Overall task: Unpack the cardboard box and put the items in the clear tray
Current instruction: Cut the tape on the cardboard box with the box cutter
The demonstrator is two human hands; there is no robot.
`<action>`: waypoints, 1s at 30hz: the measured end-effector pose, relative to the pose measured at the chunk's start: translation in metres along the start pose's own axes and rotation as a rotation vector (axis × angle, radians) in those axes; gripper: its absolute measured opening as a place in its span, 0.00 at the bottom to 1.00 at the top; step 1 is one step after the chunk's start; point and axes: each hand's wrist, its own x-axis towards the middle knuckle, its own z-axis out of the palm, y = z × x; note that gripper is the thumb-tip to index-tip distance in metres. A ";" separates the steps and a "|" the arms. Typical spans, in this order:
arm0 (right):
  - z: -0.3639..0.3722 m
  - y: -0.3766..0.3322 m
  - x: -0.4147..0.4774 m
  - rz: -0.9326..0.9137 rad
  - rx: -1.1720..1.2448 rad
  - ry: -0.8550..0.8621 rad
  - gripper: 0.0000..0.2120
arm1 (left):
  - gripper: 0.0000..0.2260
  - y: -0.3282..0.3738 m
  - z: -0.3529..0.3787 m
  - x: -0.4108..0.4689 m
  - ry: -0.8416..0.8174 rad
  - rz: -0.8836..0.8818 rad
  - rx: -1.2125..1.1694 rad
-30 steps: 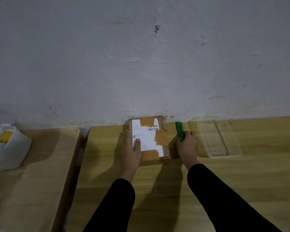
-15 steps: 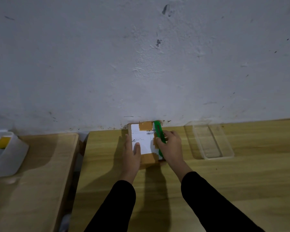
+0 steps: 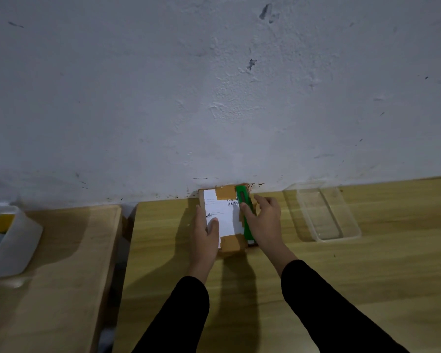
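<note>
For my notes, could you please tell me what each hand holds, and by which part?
The right hand grips the green box cutter by its handle; the left hand steadies the cardboard box at its left edge.

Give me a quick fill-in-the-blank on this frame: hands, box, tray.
1. The right hand holds a ____ cutter on top of the box.
2. The left hand rests on the box, thumb on its ____ label.
3. The clear tray sits on the table to the ____ of the box.

Missing words: green; white; right
</note>
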 end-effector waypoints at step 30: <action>-0.145 0.117 -0.161 0.119 0.329 -0.655 0.33 | 0.27 -0.042 0.056 -0.230 -0.091 0.054 0.098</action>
